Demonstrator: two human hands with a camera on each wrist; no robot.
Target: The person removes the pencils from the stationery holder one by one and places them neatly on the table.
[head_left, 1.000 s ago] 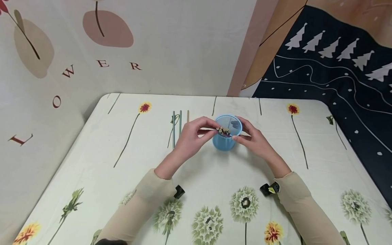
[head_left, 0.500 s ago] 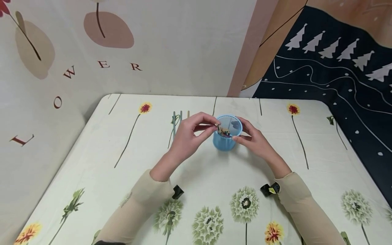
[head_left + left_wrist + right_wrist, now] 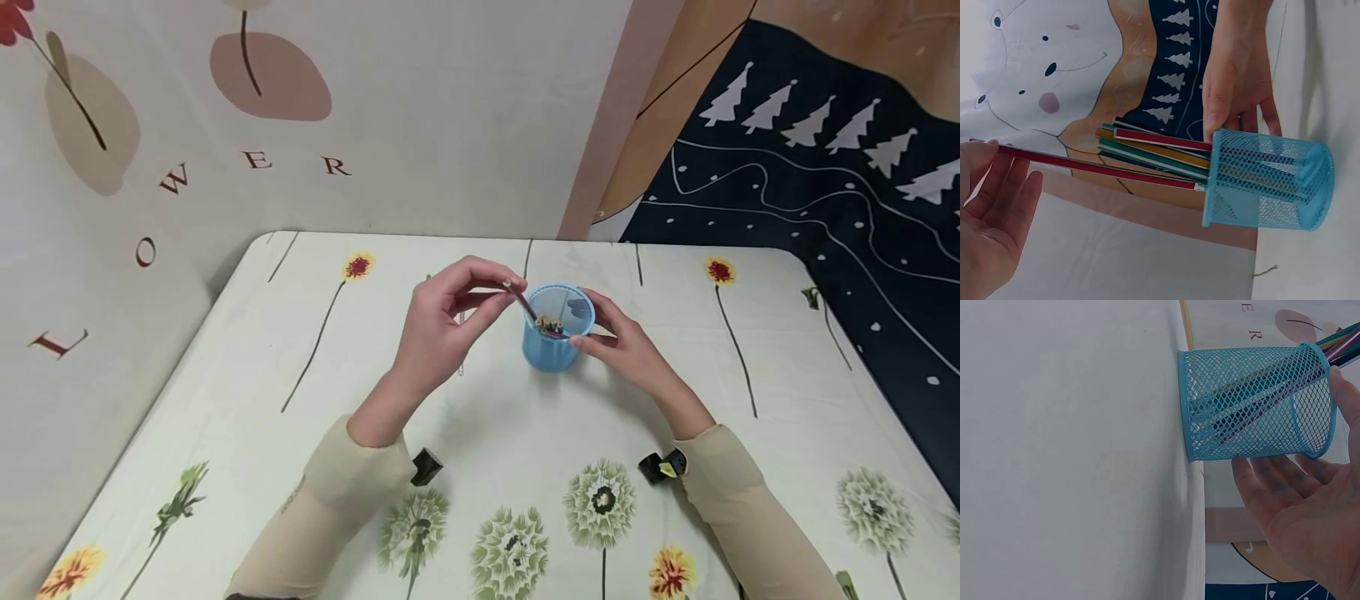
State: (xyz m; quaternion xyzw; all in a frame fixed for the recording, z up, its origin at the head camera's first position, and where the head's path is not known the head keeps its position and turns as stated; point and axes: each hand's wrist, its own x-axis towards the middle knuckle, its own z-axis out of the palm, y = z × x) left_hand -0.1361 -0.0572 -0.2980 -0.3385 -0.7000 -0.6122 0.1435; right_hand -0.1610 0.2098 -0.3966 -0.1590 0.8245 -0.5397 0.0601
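My left hand (image 3: 442,321) pinches a dark red pencil (image 3: 1104,170) near one end, left of and above a blue mesh pen holder (image 3: 551,350). The pencil slants down, its other end at the holder's rim. Several more pencils (image 3: 1160,150), in green, yellow and red, lean together inside the upright holder and stick out over its rim. My right hand (image 3: 626,342) holds the holder from the right side, thumb at the rim and fingers against the mesh (image 3: 1254,400).
The holder stands on a table (image 3: 480,442) with a flower-print cover. A yellow pencil (image 3: 1186,325) lies on the table left of the holder; other pencils there are mostly hidden behind my left hand. A printed cloth wall (image 3: 450,125) rises at the back.
My left hand has moved left and up, drawing the red pencil out from the bundle in the holder. My right hand and the holder have stayed in place.
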